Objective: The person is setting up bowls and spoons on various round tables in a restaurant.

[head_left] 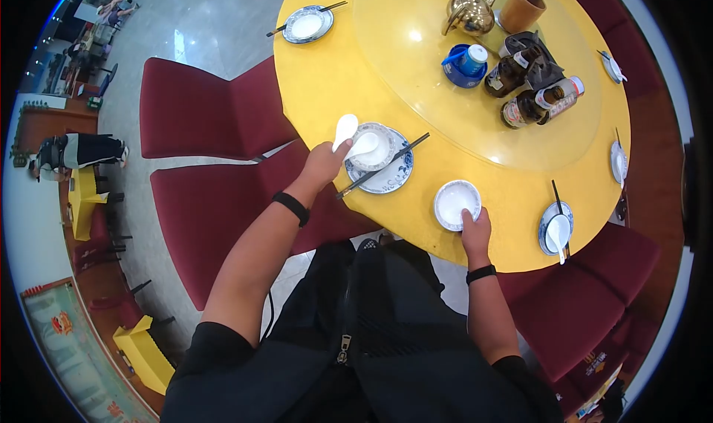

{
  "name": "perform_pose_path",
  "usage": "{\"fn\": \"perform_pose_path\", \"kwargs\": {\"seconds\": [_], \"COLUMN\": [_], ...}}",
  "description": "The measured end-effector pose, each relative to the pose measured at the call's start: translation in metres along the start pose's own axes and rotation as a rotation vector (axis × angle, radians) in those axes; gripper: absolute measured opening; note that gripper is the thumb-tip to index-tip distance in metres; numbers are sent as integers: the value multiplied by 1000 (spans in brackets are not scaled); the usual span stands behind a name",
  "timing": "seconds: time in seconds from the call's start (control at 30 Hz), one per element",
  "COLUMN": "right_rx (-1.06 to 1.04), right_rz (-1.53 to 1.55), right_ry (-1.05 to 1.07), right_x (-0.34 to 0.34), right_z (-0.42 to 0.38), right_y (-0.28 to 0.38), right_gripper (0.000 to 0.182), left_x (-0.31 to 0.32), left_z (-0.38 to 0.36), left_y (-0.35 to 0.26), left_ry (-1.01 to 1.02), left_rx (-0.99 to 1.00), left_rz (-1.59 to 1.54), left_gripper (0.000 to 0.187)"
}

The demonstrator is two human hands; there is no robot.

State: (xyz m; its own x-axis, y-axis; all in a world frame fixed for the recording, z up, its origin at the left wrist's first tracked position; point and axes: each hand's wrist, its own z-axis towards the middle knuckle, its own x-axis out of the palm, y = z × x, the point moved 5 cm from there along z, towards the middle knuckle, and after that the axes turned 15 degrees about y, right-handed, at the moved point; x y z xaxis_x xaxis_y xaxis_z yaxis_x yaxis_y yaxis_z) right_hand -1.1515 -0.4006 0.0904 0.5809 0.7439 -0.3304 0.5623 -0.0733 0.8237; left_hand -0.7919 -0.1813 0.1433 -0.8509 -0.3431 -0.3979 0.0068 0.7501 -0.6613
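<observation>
My left hand (324, 163) is closed, pinching the handle of a white soup spoon (345, 128) over the table's edge. A second white spoon (363, 145) points from beside those fingers into a small patterned bowl (385, 158). That bowl sits on a blue-and-white plate (399, 180), and dark chopsticks (417, 141) lie slantwise across the plate. Farther right, my right hand (476, 232) grips another small white bowl (457, 203), thumb over the rim and fingers hidden beneath. Its inside shows nothing in it.
Brown bottles (523, 107), a blue container (466, 65), a gold teapot (471, 14) and a wooden holder (521, 8) stand on the glass turntable (401, 74). Other place settings, such as a plate (546, 219), ring the yellow table (312, 89). Maroon chairs (200, 193) flank me.
</observation>
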Motion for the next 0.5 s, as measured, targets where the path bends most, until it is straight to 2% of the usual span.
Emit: {"fn": "perform_pose_path", "kwargs": {"seconds": [0.1, 0.2, 0.27, 0.3, 0.4, 0.47, 0.5], "right_rx": [-13, -55, -60, -86, -22, -55, -58], "right_rz": [74, -26, -44, -57, 27, 68, 98], "right_ry": [15, -7, -26, -44, -23, -26, -32], "right_x": [2, 0, -3, -1, 0, 3, 1], "right_z": [-2, 2, -8, -2, -4, 1, -6], "right_y": [5, 1, 0, 8, 11, 13, 11], "right_gripper": [20, 20, 22, 25, 24, 22, 21], "left_x": [-9, -18, -27, -35, -53, -66, -69], "left_z": [-2, -4, -2, 0, -9, -10, -12], "left_y": [7, 12, 16, 12, 0, -13, -16], "left_ry": [-72, -133, -110, -127, -80, 42, 43], "left_rx": [32, 89, 173, 186, 162, 97, 96], "left_rz": [47, -133, -136, -135, -207, -468, -469], "left_gripper": [61, 61, 47, 47, 39, 26, 26]}}
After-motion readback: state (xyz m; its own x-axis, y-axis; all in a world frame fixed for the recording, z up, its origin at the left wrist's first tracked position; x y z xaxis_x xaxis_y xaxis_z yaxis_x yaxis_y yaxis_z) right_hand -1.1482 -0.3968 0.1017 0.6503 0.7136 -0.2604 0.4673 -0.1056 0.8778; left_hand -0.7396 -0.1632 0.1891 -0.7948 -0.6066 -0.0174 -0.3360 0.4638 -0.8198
